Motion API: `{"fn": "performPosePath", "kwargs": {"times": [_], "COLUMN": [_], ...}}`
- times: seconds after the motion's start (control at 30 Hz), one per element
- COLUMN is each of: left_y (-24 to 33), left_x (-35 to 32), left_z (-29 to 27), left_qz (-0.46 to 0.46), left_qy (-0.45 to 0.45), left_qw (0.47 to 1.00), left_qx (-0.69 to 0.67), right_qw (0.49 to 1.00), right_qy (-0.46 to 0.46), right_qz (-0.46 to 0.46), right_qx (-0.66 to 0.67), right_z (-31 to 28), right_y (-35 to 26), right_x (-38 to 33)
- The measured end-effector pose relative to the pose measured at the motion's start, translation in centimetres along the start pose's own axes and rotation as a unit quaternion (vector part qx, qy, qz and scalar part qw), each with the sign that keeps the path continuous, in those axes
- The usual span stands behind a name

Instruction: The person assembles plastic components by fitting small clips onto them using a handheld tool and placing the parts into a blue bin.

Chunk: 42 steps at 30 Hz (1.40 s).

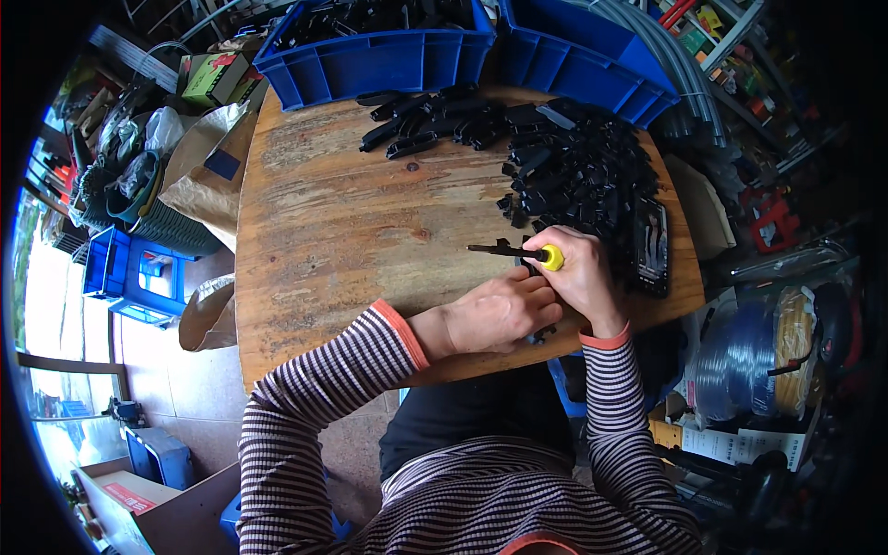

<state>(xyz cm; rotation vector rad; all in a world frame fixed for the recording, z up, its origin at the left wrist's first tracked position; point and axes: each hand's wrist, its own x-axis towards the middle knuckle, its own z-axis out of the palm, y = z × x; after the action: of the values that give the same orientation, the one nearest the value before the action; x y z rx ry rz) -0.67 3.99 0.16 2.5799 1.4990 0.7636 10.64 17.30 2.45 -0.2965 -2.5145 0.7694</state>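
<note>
My right hand [585, 273] is closed around a yellow-handled tool [553, 258]. A narrow dark length [499, 249] sticks out from it to the left, above the tabletop; its exact kind is unclear. Just left of that, my left hand [504, 313] has its fingers curled inward, close against the right hand. Whatever lies in the left fingers is hidden, though small dark bits show by its fingertips. Beyond both hands, a big heap of black plastic parts [578, 176] covers the right side of the wooden table [324, 203].
Two blue crates stand along the far edge: the left crate [379, 60] holds black parts, the right crate [592, 65] sits beside it. A phone [652, 248] lies at the table's right edge. Paper bags [217, 171] flank the left side; wrapped coils [754, 347] stand at right.
</note>
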Motion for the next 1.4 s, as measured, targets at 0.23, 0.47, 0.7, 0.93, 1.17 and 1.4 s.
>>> {"fn": "performPosePath", "kwargs": {"times": [0.23,0.47,0.7,0.93,1.17,1.4], "left_y": [1.1,0.9,0.9,1.5,1.6,0.7], "left_x": [-1.3,-1.2,-1.1,-1.2,-1.5,-1.3], "left_z": [-0.2,0.2,0.3,-0.3,0.2,-0.7], "left_qz": [-0.036,-0.032,-0.033,-0.048,-0.017,-0.028], "left_qy": [0.055,0.090,0.109,0.037,0.088,0.008], "left_qw": [0.989,0.992,0.991,0.995,0.984,0.996], "left_qx": [0.131,0.076,0.075,0.076,0.153,0.083], "right_qw": [0.999,0.997,0.997,0.989,0.961,0.931], "right_qy": [0.004,-0.004,-0.004,-0.106,0.089,0.146], "right_qz": [-0.034,-0.065,-0.064,-0.063,0.014,0.074], "right_qx": [-0.028,-0.043,-0.037,-0.079,0.261,0.328], "right_z": [-0.3,-0.3,-0.2,-1.1,-2.3,-0.2], "right_y": [0.0,-0.3,-0.3,-0.4,-2.5,-2.3], "right_x": [0.0,-0.2,-0.2,0.9,3.0,3.6]}}
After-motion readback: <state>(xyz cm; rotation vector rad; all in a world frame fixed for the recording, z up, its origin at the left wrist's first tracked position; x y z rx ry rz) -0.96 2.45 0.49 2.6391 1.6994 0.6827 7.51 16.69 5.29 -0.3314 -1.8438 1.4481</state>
